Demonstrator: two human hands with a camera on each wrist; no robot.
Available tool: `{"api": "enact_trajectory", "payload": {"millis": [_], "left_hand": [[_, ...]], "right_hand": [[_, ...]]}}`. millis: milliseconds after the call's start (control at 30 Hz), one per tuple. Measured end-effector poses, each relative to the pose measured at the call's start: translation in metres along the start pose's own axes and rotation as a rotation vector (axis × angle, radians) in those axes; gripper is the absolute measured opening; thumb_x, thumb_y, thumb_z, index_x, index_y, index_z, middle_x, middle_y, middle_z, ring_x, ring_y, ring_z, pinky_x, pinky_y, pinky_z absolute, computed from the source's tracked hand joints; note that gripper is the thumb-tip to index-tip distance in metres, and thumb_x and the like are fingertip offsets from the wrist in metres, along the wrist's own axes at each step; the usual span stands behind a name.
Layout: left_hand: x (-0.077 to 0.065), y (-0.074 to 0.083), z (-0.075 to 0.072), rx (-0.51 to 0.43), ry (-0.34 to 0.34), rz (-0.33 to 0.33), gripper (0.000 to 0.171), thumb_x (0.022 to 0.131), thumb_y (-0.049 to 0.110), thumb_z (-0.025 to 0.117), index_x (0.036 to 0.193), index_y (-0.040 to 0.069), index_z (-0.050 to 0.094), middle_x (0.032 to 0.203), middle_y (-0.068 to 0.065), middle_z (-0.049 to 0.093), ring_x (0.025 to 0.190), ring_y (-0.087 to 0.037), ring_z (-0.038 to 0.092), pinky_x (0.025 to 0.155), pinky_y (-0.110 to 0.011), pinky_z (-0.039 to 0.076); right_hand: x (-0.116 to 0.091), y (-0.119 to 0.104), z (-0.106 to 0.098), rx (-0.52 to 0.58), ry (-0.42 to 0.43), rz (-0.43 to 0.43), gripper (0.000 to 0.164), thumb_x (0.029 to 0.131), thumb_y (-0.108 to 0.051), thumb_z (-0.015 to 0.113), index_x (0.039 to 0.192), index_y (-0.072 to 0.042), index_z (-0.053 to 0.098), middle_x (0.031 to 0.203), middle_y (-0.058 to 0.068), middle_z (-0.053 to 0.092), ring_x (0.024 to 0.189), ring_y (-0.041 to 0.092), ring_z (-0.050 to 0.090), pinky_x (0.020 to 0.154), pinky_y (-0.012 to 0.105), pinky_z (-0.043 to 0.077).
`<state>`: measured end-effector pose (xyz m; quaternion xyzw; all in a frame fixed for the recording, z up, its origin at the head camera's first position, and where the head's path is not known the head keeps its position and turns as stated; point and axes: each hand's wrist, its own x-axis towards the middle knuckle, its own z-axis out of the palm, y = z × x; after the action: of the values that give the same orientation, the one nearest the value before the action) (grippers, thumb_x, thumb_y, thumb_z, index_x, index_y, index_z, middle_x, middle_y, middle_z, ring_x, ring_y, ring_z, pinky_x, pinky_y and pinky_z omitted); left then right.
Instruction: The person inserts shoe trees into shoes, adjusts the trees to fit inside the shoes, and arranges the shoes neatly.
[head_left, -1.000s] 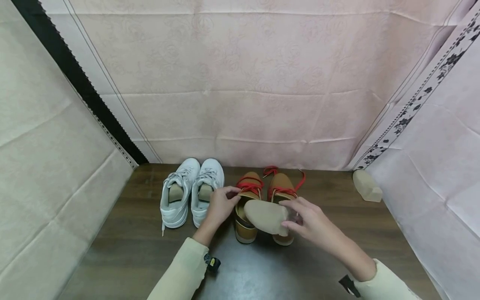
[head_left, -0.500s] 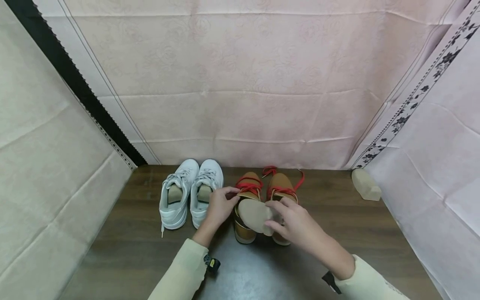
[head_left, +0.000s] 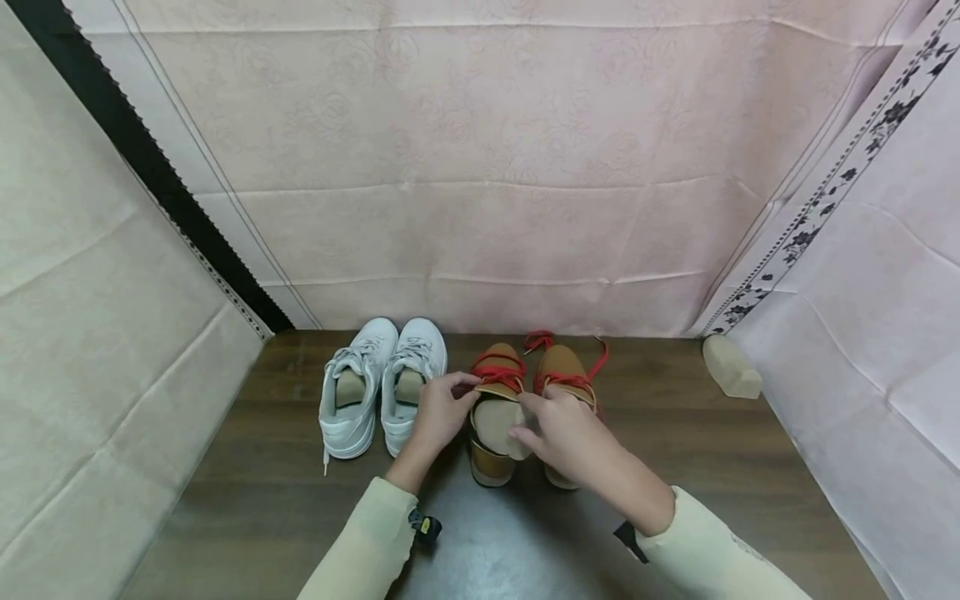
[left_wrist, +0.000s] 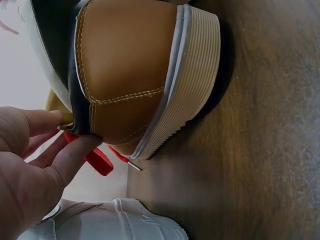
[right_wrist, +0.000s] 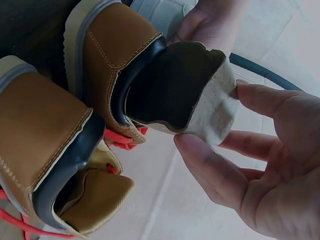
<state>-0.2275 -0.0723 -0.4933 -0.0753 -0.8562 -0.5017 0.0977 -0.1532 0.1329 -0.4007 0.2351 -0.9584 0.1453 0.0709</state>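
My left hand (head_left: 442, 412) pinches the upper edge of the left brown shoe (left_wrist: 127, 57) beside its red laces (left_wrist: 100, 160), thumb and fingers on the dark collar. Between the fingers and thumb of my right hand (head_left: 570, 437) is a beige moulded-pulp shoe insert (right_wrist: 215, 107), hollow side showing in the right wrist view. One end of the insert is down in the left brown shoe's opening; the gripped end sticks out above the collar. The right brown shoe (right_wrist: 47, 150) stands alongside, its tan tongue (right_wrist: 102, 197) folded outward.
Two white sneakers (head_left: 350, 433) with beige inserts (head_left: 409, 386) inside stand left of the brown pair. Another beige insert (head_left: 732, 369) lies at the far right against the cloth. Pale cloth (head_left: 480, 233) borders the wooden floor (head_left: 660, 392) at the back and sides.
My right hand has moved left with the shoe insert, bringing it from above the brown shoes into the left one's opening. My left hand has stayed at that shoe's edge.
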Motion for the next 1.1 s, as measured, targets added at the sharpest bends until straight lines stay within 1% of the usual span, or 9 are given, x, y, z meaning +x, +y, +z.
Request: {"api": "enact_trajectory", "payload": {"millis": [200, 267, 400, 567, 733, 833, 900, 1000, 1100], "left_hand": [[0.0, -0.001, 0.001, 0.001, -0.002, 0.009, 0.014, 0.09, 0.004, 0.076, 0.103, 0.007, 0.079, 0.097, -0.009, 0.079, 0.09, -0.022, 0.075, 0.08, -0.038, 0.061], [0.0, -0.001, 0.001, 0.001, 0.001, 0.009, 0.013, 0.09, 0.004, 0.076, 0.103, 0.007, 0.08, 0.097, -0.009, 0.079, 0.09, -0.023, 0.075, 0.08, -0.039, 0.061], [0.0, -0.001, 0.001, 0.001, 0.001, 0.007, 0.013, 0.09, 0.004, 0.076, 0.102, 0.007, 0.079, 0.096, -0.01, 0.079, 0.089, -0.023, 0.075, 0.08, -0.039, 0.061], [0.0, 0.001, 0.0, 0.0, -0.006, 0.008, 0.013, 0.09, 0.004, 0.076, 0.103, 0.007, 0.079, 0.097, -0.01, 0.079, 0.089, -0.023, 0.075, 0.079, -0.038, 0.061], [-0.001, 0.001, 0.001, 0.011, -0.013, 0.005, 0.012, 0.091, 0.005, 0.076, 0.103, 0.007, 0.079, 0.097, -0.009, 0.079, 0.089, -0.022, 0.075, 0.079, -0.038, 0.061], [-0.001, 0.001, 0.001, 0.014, -0.014, 0.0, 0.012, 0.091, 0.006, 0.076, 0.103, 0.008, 0.079, 0.097, -0.009, 0.079, 0.089, -0.022, 0.075, 0.079, -0.038, 0.061], [-0.001, 0.002, 0.001, 0.014, -0.015, -0.002, 0.012, 0.092, 0.006, 0.076, 0.103, 0.008, 0.079, 0.097, -0.009, 0.078, 0.089, -0.022, 0.075, 0.079, -0.038, 0.061], [0.0, 0.002, 0.001, 0.012, -0.017, -0.01, 0.013, 0.092, 0.006, 0.076, 0.103, 0.008, 0.079, 0.097, -0.009, 0.078, 0.089, -0.023, 0.075, 0.08, -0.038, 0.061], [0.0, 0.002, 0.001, 0.005, -0.018, -0.016, 0.013, 0.092, 0.006, 0.076, 0.104, 0.008, 0.079, 0.098, -0.009, 0.078, 0.089, -0.023, 0.075, 0.08, -0.039, 0.061]], "right_hand": [[0.009, -0.003, 0.006, 0.022, -0.013, 0.03, 0.032, 0.089, -0.034, 0.082, 0.104, -0.007, 0.074, 0.081, 0.005, 0.059, 0.066, 0.017, 0.056, 0.057, 0.034, 0.052], [0.013, -0.002, 0.01, 0.013, -0.012, 0.035, 0.032, 0.089, -0.035, 0.082, 0.103, -0.008, 0.073, 0.079, 0.004, 0.058, 0.065, 0.016, 0.055, 0.056, 0.034, 0.05], [0.02, -0.001, 0.016, 0.005, -0.016, 0.053, 0.033, 0.089, -0.035, 0.082, 0.106, -0.007, 0.075, 0.083, 0.008, 0.062, 0.068, 0.02, 0.06, 0.059, 0.036, 0.053], [0.027, -0.001, 0.022, 0.012, -0.037, 0.079, 0.037, 0.09, -0.035, 0.08, 0.112, -0.005, 0.075, 0.094, 0.014, 0.068, 0.076, 0.026, 0.068, 0.065, 0.039, 0.058], [0.033, 0.002, 0.031, 0.01, -0.055, 0.096, 0.042, 0.091, -0.038, 0.079, 0.116, -0.005, 0.072, 0.099, 0.016, 0.068, 0.077, 0.026, 0.069, 0.066, 0.039, 0.06], [0.033, 0.007, 0.035, 0.037, -0.044, 0.085, 0.043, 0.09, -0.04, 0.08, 0.116, -0.008, 0.07, 0.097, 0.012, 0.067, 0.075, 0.023, 0.067, 0.065, 0.037, 0.058], [0.033, 0.012, 0.037, 0.071, -0.032, 0.065, 0.04, 0.089, -0.037, 0.082, 0.116, -0.011, 0.07, 0.099, 0.01, 0.066, 0.076, 0.019, 0.064, 0.066, 0.035, 0.057], [0.031, 0.019, 0.039, 0.119, -0.017, 0.022, 0.038, 0.088, -0.029, 0.082, 0.12, -0.014, 0.07, 0.103, 0.005, 0.066, 0.081, 0.015, 0.061, 0.071, 0.033, 0.055], [0.032, 0.024, 0.04, 0.16, 0.003, -0.024, 0.036, 0.088, -0.021, 0.082, 0.121, -0.014, 0.071, 0.103, 0.003, 0.066, 0.086, 0.014, 0.061, 0.073, 0.032, 0.055]]}}
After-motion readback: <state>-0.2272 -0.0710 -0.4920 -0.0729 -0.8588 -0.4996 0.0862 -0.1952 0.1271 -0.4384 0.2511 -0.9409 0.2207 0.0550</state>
